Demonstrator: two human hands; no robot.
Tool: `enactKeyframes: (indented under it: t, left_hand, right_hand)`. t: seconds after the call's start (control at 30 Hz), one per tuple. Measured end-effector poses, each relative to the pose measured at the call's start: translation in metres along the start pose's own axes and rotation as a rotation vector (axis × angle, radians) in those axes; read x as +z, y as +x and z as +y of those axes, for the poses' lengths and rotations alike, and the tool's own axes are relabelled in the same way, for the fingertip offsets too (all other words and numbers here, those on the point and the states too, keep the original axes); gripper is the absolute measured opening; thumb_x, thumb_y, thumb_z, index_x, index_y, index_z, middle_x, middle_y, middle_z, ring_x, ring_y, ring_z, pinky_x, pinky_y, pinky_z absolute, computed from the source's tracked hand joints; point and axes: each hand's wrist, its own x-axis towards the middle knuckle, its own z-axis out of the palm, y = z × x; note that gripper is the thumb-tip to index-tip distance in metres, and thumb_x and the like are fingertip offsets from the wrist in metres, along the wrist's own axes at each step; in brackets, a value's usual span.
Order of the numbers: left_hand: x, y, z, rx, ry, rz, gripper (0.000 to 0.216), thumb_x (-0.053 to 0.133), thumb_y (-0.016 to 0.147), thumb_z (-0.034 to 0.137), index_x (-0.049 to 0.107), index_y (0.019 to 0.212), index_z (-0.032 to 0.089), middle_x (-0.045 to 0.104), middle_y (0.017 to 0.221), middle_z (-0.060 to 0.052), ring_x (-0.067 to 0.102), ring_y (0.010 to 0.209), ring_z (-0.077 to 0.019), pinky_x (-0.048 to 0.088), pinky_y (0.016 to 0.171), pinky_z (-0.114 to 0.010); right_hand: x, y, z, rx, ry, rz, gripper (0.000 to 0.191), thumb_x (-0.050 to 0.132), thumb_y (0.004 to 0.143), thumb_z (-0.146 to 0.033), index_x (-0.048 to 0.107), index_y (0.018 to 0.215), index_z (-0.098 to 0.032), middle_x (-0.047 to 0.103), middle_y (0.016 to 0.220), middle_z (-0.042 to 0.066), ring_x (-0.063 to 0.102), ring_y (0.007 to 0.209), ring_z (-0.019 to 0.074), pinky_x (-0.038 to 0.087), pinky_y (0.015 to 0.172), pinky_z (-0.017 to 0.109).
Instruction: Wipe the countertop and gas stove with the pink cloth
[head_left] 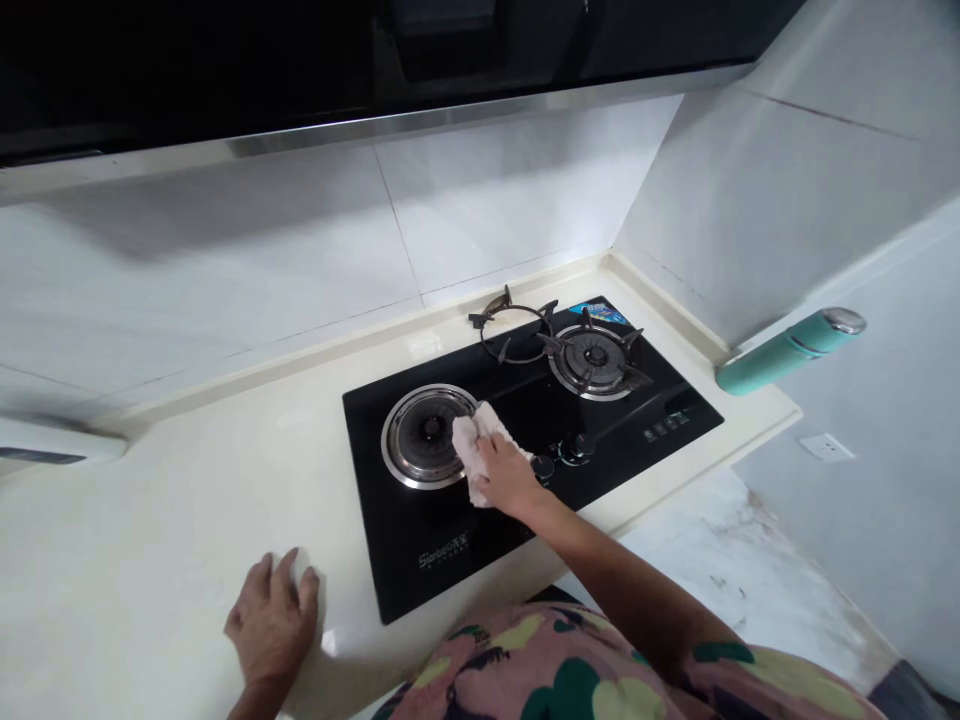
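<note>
Two hands sit in my feed, and from this remote seat I read them plainly: the right hand (506, 475) is out over the black glass gas hob (409, 540), its fingers (489, 447) curled down on a crumpled white cloth (474, 462), pressing it to the glass against the rim of the left burner (424, 437); the left hand (271, 622) lies on the cream stone tabletop (150, 540) near the hob's front edge, its fingers (286, 575) spread wide and holding nothing.

That burner shows a steel ring around a dark centre; a loose cast-iron pan support (514, 328) sits at the hob's back edge, just beside the right burner (596, 355), which has its own support in place. Control knobs (544, 467) lie just right of the cloth, with touch buttons (660, 432) farther along the glass – a blue sticker (600, 312) marks the back corner.

A teal flask (787, 352) lies on its side at the tabletop's right end; a dark range hood (375, 70) runs overhead; a pink-and-green patterned top (547, 670) fills the bottom of my view – the person's own.
</note>
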Motion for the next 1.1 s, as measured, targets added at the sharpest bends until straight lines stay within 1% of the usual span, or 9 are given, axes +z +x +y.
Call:
enactKeyframes:
  t: [0.1, 0.23, 0.4, 0.6, 0.67, 0.73, 0.87, 1.0, 1.1]
  left_hand:
    - [0.002, 0.000, -0.003, -0.003, -0.005, 0.003, 0.054, 0.035, 0.103, 0.046, 0.058, 0.143, 0.019, 0.046, 0.160, -0.021, 0.037, 0.153, -0.0345, 0.032, 0.120, -0.060]
    - [0.006, 0.000, -0.007, -0.004, -0.010, 0.007, 0.051, 0.037, 0.102, 0.045, 0.058, 0.143, 0.022, 0.047, 0.160, -0.019, 0.037, 0.154, -0.0327, 0.031, 0.121, -0.059]
    - [0.007, 0.002, -0.008, -0.006, -0.023, -0.001, 0.054, 0.034, 0.103, 0.049, 0.058, 0.142, 0.021, 0.046, 0.160, -0.019, 0.037, 0.154, -0.0345, 0.031, 0.121, -0.060]
    - [0.013, 0.004, -0.015, 0.009, -0.016, 0.001, 0.057, 0.031, 0.103, 0.053, 0.057, 0.143, 0.022, 0.047, 0.160, -0.019, 0.037, 0.155, -0.0346, 0.031, 0.121, -0.061]
    - [0.015, 0.005, -0.017, 0.013, -0.010, -0.003, 0.058, 0.030, 0.103, 0.055, 0.058, 0.142, 0.021, 0.047, 0.159, -0.020, 0.037, 0.154, -0.0353, 0.031, 0.121, -0.062]
    - [0.016, 0.005, -0.017, 0.015, -0.009, -0.004, 0.059, 0.029, 0.104, 0.055, 0.058, 0.143, 0.020, 0.046, 0.160, -0.021, 0.037, 0.154, -0.0357, 0.031, 0.121, -0.062]
    - [0.011, 0.005, -0.012, 0.008, -0.018, -0.003, 0.058, 0.030, 0.103, 0.054, 0.057, 0.143, 0.021, 0.046, 0.160, -0.021, 0.037, 0.154, -0.0350, 0.031, 0.121, -0.062]
    - [0.005, 0.006, -0.008, -0.022, -0.024, -0.041, 0.063, 0.028, 0.103, 0.057, 0.058, 0.143, 0.019, 0.046, 0.161, -0.021, 0.035, 0.155, -0.0361, 0.030, 0.122, -0.063]
    - [0.004, 0.007, -0.008, -0.034, -0.032, -0.051, 0.064, 0.027, 0.102, 0.058, 0.058, 0.143, 0.020, 0.046, 0.161, -0.020, 0.035, 0.156, -0.0361, 0.029, 0.123, -0.063]
  right_hand:
    - [0.015, -0.040, 0.002, -0.131, -0.010, -0.008, 0.056, 0.067, 0.088, -0.033, 0.057, 0.143, -0.027, 0.055, 0.139, 0.013, 0.053, 0.121, 0.0317, 0.046, 0.104, 0.044]
    - [0.023, -0.093, 0.039, -0.192, -0.019, -0.050, 0.052, 0.069, 0.086, -0.034, 0.064, 0.137, -0.032, 0.060, 0.130, 0.010, 0.054, 0.119, 0.0305, 0.044, 0.104, 0.042]
    - [0.026, -0.149, 0.124, 0.124, -0.030, 0.024, 0.052, 0.066, 0.084, -0.026, 0.066, 0.136, -0.033, 0.059, 0.132, 0.011, 0.059, 0.119, 0.0293, 0.050, 0.097, 0.038]
    - [-0.005, -0.193, 0.222, 0.651, 0.009, 0.369, 0.048, 0.051, 0.096, -0.044, 0.062, 0.140, -0.029, 0.056, 0.122, 0.012, 0.066, 0.091, 0.0269, 0.055, 0.076, 0.041]
    - [-0.031, -0.184, 0.235, 0.615, 0.013, 0.485, 0.049, 0.049, 0.097, -0.043, 0.061, 0.141, -0.027, 0.053, 0.125, 0.013, 0.065, 0.101, 0.0286, 0.056, 0.082, 0.042]
    - [-0.059, -0.159, 0.237, 0.442, -0.018, 0.516, 0.049, 0.050, 0.096, -0.036, 0.062, 0.142, -0.025, 0.049, 0.138, 0.015, 0.059, 0.120, 0.0303, 0.054, 0.096, 0.043]
    - [-0.096, -0.076, 0.213, 0.093, -0.119, 0.238, 0.057, 0.054, 0.093, -0.020, 0.060, 0.149, -0.025, 0.054, 0.146, 0.014, 0.050, 0.132, 0.0303, 0.042, 0.113, 0.043]
    - [-0.098, -0.013, 0.186, 0.116, -0.215, -0.030, 0.066, 0.057, 0.091, -0.014, 0.056, 0.154, -0.033, 0.055, 0.142, 0.012, 0.053, 0.127, 0.0297, 0.043, 0.105, 0.041]
    - [-0.089, -0.008, 0.186, 0.156, -0.237, -0.049, 0.063, 0.062, 0.091, -0.016, 0.060, 0.150, -0.039, 0.055, 0.139, 0.010, 0.054, 0.126, 0.0294, 0.044, 0.100, 0.038]
